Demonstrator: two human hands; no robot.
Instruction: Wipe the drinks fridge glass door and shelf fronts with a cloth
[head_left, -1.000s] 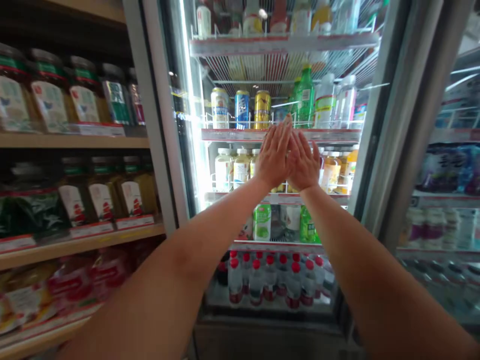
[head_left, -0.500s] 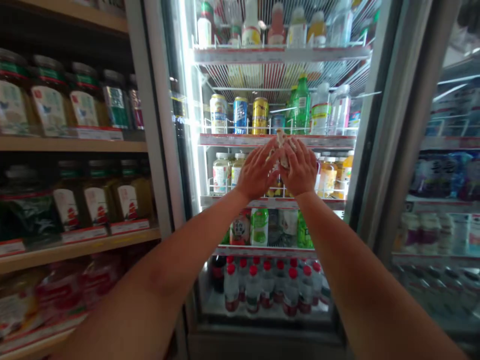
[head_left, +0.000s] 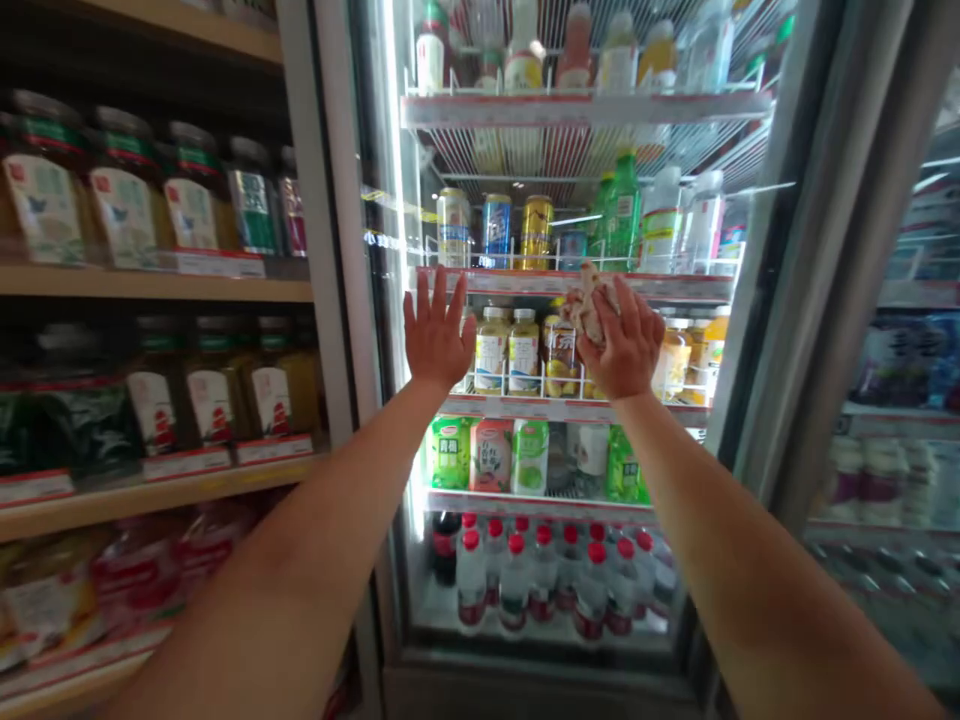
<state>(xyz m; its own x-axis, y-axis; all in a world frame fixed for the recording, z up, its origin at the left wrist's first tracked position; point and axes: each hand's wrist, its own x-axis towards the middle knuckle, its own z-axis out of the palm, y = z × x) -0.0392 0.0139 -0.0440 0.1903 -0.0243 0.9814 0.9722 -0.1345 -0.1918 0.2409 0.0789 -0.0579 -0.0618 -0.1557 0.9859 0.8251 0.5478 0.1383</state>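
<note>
My left hand (head_left: 439, 335) lies flat with fingers spread against the glass door (head_left: 480, 610) of a lit drinks fridge, near its left side. A crumpled, pale cloth (head_left: 585, 308) is under my right hand (head_left: 624, 340), whose fingers press it to the same glass toward the right. Part of the cloth sticks out above and left of the fingers; the palm hides the rest. Behind the glass, drink cans (head_left: 535, 232) and juice bottles (head_left: 523, 352) stand on wire shelves at the height of my hands.
On the left, wooden shelves (head_left: 150, 283) carry several large bottles. A metal door frame (head_left: 802, 300) runs down the right, beside another fridge with packed drinks (head_left: 885, 470). Red-capped water bottles (head_left: 514, 580) stand at the fridge bottom.
My hands were together on the cloth at mid-door. My left hand has let go and moved left, fingers spread. My right hand and the cloth have shifted slightly right; the view has shifted a little.
</note>
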